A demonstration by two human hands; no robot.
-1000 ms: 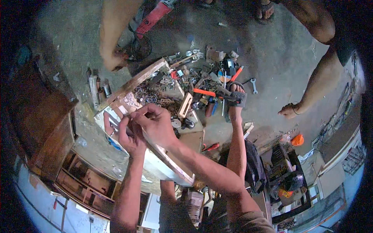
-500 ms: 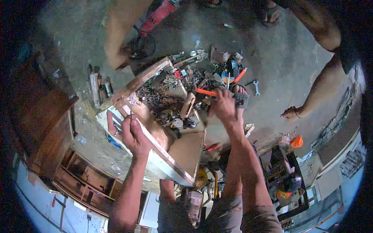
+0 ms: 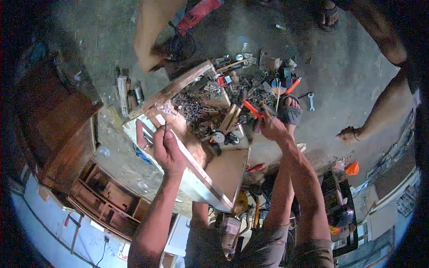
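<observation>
My left hand is closed in a pinch on a thin dark pin-like piece, held upright above the near-left rim of a wooden box. Something small and silvery shows by its other fingers, too small to name. Past the box's right side, my right hand is wrapped round an orange-handled tool; its working end I cannot make out. The box has a pale outer side and wooden edges. Inside it lies a heap of small metal hardware, spilling out beyond its open far-right side.
A wrench lies on the floor right of my sandalled foot. Another person's hand hangs at the right. A red power tool lies at the top, cylinders at the left, an orange bag at the right.
The view has shifted, so the scene sits further right and slightly lower. My right hand has drawn a little closer to the orange-handled tool's visible end; my left hand keeps its pinch over the rim.
</observation>
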